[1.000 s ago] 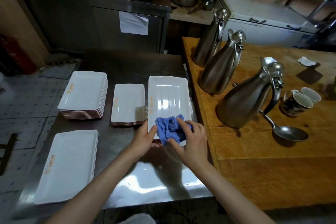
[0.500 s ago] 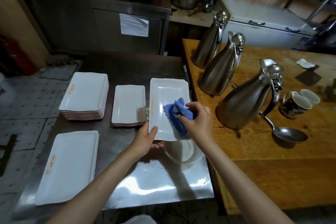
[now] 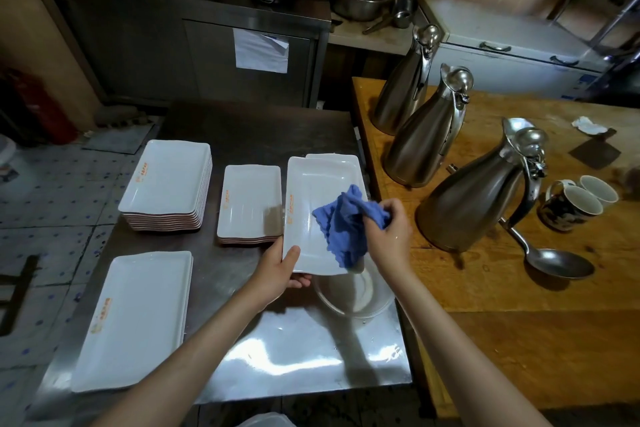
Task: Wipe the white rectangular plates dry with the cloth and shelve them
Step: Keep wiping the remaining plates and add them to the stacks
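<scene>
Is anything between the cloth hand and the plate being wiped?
Nothing visible. The right hand grips the blue cloth, which drapes over the plate; the left hand holds the plate's near corner.

Orange markings on the plates (image 3: 322, 191) are too small and blurred to read.

Two bare forearms enter from 6 o'clock, with no sleeves, gloves, watch or rings in view. The left hand (image 3: 280, 269) and right hand (image 3: 388, 236) show short, unpainted nails.
</scene>
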